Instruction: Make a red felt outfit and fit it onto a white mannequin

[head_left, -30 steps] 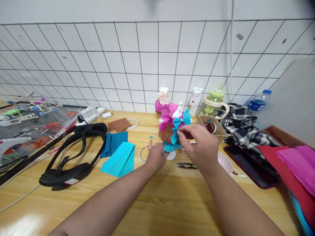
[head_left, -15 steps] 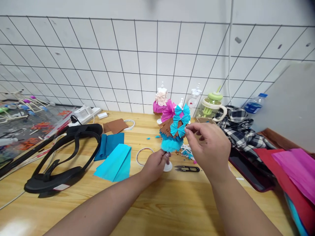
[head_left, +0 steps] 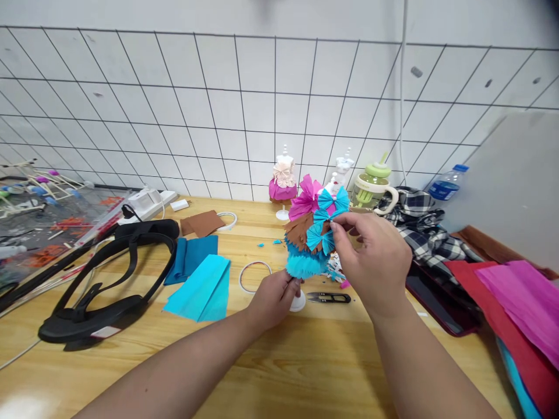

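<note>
Between both hands leans a small dress-form stand dressed in ruffled crepe paper, with a brown tier (head_left: 301,233) above a bright blue tier (head_left: 308,265). Blue pleated bows (head_left: 332,201) run down its front, and a magenta bow (head_left: 305,198) sits at its upper left. My left hand (head_left: 275,295) is closed round the stand's pole, just over the white round base (head_left: 297,301). My right hand (head_left: 375,250) pinches the edge of a lower blue paper bow (head_left: 320,237) between thumb and forefinger. How firmly that bow is attached cannot be seen.
Black thread snips (head_left: 329,297) lie beside the base. Blue crepe paper (head_left: 203,291), brown paper (head_left: 203,224) and a black headset strap (head_left: 109,291) are at left. Two more dress forms (head_left: 283,180) and a green-lidded cup (head_left: 374,186) stand behind. Red paper (head_left: 502,314) lies at right.
The dressed stand has tilted a little to the right, its top moving toward my right hand. My left hand keeps its hold on the pole, and my right fingers stay at the lower bow.
</note>
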The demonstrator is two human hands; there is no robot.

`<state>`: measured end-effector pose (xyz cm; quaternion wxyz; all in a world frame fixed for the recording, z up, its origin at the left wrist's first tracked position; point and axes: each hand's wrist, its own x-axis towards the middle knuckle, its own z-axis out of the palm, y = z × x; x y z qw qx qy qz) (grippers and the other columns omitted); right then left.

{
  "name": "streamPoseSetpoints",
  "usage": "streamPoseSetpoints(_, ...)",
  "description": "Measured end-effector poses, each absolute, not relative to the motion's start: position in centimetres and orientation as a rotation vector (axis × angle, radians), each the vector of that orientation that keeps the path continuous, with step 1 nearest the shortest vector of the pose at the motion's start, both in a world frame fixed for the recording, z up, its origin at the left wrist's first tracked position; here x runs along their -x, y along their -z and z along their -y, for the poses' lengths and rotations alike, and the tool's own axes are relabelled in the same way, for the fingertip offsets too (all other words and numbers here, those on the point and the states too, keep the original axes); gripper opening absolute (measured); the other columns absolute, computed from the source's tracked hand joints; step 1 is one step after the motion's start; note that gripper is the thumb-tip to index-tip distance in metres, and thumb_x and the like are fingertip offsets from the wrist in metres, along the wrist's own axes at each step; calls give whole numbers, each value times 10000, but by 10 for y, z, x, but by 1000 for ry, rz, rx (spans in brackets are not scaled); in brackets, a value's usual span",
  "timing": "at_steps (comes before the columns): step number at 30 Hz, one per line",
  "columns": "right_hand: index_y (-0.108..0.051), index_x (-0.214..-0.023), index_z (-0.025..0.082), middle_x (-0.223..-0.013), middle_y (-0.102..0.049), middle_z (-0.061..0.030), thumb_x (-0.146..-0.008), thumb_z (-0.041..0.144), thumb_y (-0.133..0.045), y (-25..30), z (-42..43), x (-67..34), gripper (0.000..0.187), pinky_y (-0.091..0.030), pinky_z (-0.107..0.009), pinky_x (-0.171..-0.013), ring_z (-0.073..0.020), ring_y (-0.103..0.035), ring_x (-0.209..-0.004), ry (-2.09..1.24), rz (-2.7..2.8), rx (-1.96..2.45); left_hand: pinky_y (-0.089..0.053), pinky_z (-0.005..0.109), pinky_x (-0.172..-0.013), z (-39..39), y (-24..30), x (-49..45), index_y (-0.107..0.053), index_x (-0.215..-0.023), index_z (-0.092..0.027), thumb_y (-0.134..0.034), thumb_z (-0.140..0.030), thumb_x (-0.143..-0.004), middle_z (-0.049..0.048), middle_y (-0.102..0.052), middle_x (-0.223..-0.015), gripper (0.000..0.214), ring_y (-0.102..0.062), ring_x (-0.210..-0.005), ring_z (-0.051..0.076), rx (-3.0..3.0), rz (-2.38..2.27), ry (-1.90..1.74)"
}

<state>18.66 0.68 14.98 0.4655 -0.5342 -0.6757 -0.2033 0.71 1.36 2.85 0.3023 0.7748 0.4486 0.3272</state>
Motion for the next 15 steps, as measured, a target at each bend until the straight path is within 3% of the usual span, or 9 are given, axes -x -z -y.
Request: streamPoseSetpoints(15,-670,-828,222,-793,-707,-6,-865,257,-592,-154,-3,-184,93,-426,-279,-664,-163,-632,-727,422,1608,1269,-362,261,-648,-12,-32,-5,-587,-707,-197,-404,-235,-919,33,-648,-731,283,-581,-707,176,-2157,-1210,-855)
